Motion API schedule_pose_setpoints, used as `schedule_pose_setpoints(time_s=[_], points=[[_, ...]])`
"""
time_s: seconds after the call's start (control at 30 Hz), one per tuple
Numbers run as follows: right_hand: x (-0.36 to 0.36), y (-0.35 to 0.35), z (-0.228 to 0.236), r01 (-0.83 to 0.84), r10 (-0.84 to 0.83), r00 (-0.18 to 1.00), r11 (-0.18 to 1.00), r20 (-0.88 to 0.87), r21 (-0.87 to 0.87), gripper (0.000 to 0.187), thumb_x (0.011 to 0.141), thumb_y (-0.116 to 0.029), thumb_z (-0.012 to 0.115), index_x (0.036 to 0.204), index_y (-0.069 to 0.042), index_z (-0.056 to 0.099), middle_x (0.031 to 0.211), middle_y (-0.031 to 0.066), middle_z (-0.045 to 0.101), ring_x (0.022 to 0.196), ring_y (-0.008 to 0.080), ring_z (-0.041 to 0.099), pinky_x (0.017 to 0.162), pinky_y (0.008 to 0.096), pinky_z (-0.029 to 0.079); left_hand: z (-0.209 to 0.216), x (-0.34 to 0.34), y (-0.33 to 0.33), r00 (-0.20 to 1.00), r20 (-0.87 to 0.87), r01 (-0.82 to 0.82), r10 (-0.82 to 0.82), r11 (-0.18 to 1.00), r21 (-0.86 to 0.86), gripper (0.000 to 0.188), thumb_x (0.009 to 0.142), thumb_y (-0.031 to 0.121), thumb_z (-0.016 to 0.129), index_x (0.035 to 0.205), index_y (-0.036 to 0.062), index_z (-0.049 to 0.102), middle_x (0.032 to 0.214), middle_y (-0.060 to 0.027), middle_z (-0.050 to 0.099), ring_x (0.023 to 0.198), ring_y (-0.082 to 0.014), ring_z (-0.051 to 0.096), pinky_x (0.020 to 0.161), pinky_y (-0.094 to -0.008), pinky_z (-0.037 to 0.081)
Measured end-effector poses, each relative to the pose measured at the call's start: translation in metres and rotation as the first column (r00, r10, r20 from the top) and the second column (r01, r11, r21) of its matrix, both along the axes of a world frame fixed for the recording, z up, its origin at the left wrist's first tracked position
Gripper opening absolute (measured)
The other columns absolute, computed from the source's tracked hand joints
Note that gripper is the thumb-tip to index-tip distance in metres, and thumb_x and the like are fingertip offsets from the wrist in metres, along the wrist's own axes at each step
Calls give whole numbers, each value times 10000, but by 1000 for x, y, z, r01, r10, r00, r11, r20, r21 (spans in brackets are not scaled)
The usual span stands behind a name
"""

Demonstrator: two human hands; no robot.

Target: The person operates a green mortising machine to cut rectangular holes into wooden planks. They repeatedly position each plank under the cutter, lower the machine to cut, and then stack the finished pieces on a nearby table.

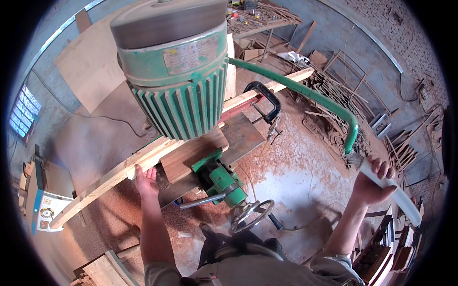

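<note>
My right hand [369, 185] is wrapped round the pale tube [405, 206] at the end of a bent green lever [305, 90]. That lever runs back to a large green motor [179, 100] with cooling fins, which stands over the work table and hides part of it. My left hand [147, 182] has its thumb and fingers apart, at the near side of a long light timber [102, 186]; the thumb touches it or nearly so. Beside those fingers lies a brown wooden block [179, 167], between the timber and a green clamp [221, 181].
A black C-clamp [272, 97] grips at the timber's far part. Below the green clamp is a metal handwheel [252, 217] with a bar handle [202, 201] nearby. Wood offcuts [329, 107] lie piled at the right, and sawdust covers the floor. A control box [47, 209] stands left.
</note>
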State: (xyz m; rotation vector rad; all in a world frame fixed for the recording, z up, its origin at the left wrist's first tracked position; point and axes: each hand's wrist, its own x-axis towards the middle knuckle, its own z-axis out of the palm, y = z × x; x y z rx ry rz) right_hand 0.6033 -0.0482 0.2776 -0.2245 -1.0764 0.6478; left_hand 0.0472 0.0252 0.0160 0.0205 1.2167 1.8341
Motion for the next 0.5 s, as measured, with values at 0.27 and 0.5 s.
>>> schedule_pose_setpoints(time_s=[0.27,0.5], points=[[11,-34,-73,52,-52,999,977,8,-206,307,802,-410,625,941,-155,523,948,54,551,1088,331,454,1010,538,243,0,-1,-1,1000,-3,10,-10,1000,18,464,890,415,522,1219,94,455,1111,-54,565,1043,-184,530,948,-340,398],[13,-47,-102,37,-16,997,950,71,-309,310,827,-366,596,1040,-146,552,1089,86,558,1176,320,418,1051,513,218,-8,-4,-1,1000,13,22,-23,998,55,515,867,458,535,1227,99,449,1124,-56,563,1071,-190,515,980,-350,363]])
